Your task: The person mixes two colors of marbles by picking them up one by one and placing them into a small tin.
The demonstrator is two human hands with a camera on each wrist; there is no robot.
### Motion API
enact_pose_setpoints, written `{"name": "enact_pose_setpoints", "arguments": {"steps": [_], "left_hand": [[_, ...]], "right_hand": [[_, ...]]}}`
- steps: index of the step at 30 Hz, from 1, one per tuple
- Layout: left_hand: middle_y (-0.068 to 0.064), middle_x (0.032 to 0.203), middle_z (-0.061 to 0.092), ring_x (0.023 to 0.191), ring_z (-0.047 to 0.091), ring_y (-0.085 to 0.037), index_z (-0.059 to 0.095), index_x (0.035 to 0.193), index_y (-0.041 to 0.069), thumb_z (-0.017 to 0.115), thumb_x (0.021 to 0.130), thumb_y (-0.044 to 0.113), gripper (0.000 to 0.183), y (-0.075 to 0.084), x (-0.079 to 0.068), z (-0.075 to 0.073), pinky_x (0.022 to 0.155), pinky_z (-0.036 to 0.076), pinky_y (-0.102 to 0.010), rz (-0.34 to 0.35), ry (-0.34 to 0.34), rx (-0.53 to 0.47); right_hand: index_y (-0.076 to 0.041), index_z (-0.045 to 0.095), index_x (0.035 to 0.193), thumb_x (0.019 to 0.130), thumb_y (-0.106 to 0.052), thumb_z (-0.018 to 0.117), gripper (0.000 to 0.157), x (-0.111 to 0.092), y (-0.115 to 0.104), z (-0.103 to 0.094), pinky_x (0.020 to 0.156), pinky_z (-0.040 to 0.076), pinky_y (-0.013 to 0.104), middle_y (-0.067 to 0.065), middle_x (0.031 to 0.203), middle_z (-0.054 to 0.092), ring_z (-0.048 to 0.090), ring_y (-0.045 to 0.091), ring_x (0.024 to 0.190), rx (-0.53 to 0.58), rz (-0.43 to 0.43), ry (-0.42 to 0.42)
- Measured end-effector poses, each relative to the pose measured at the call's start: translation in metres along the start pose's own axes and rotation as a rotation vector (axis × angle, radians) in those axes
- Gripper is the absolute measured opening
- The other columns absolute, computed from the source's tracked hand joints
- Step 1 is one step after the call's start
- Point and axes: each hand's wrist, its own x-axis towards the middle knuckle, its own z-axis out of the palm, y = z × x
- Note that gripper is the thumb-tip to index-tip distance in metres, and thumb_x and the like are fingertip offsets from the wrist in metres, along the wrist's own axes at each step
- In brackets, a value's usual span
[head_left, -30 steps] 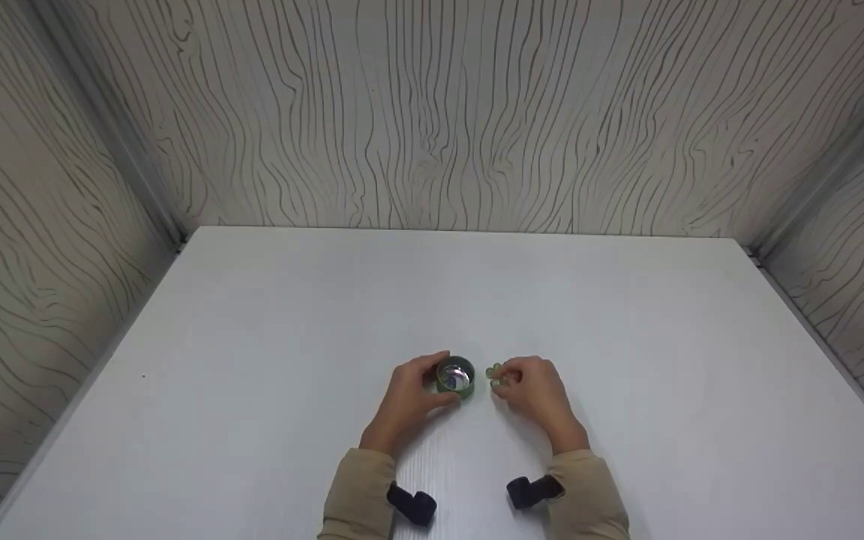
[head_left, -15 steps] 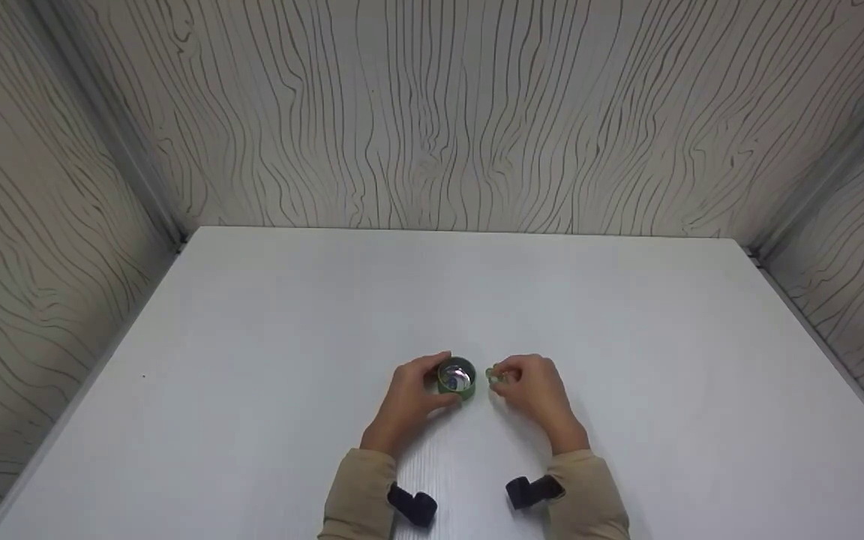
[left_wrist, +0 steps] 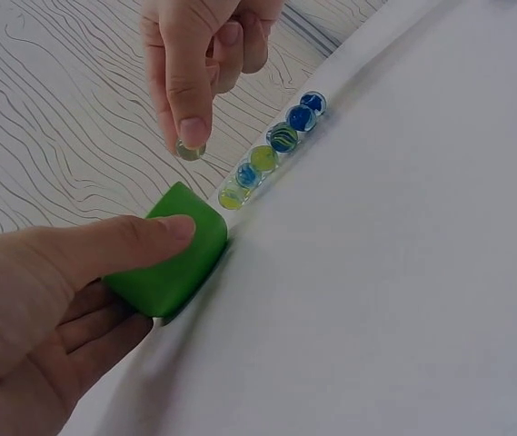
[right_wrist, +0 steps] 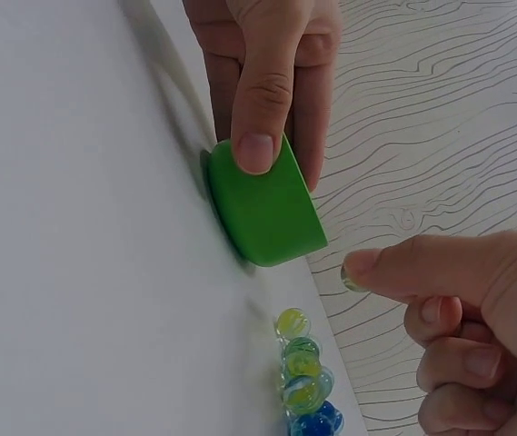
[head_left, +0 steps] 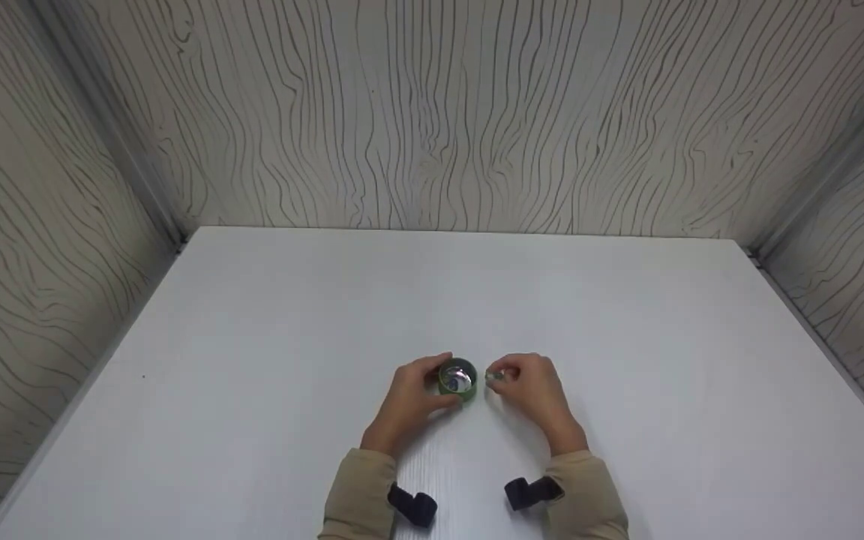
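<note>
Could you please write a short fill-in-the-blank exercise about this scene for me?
1. The left hand grips a cup whose colour is ____.
2. The hand that pinches a marble is the person's ____ one.
3. The table under the other marbles is ____ in colour.
4. The wall behind it has a wood-____ pattern.

Missing words: green; right; white; grain.

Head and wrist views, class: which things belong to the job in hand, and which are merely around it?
Belonging to the job, it seems:
green cup, held by the left hand
single marble, pinched in the right hand
row of marbles, nearby

Merely around it:
white table
patterned wall
black wrist devices
</note>
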Motion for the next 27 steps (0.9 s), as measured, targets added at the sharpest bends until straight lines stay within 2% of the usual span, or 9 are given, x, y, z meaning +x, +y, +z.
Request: {"name": "enact_pose_setpoints", "arguments": {"steps": [12,27], "left_hand": [[-0.019,0.133,0.061,0.126,0.057,-0.033,0.055,0.132,-0.003,0.079,0.076,0.008,0.061,-0.0022,0.0017,0.0013,0.109,0.047,-0.042,-0.001,0.004,0.007],[-0.018,0.133,0.061,0.127,0.057,-0.032,0.055,0.133,-0.001,0.079,0.077,0.008,0.062,-0.0018,0.0019,0.0006,0.111,0.046,-0.042,-0.018,0.000,-0.001]], "right_hand": [[-0.006,0.076,0.085,0.077,-0.005,0.075,0.009,0.0015,-0.0028,0.0067,0.053,0.030,0.016,-0.005,0.058,0.047,0.040,0.008,0.059,0.007,-0.032,0.014],[-0.007,0.076,0.087,0.076,-0.006,0.078,0.011,0.0010,-0.0034,0.0099,0.053,0.032,0.014,0.000,0.061,0.055,0.039,0.004,0.058,0.009,-0.091,0.073]]}}
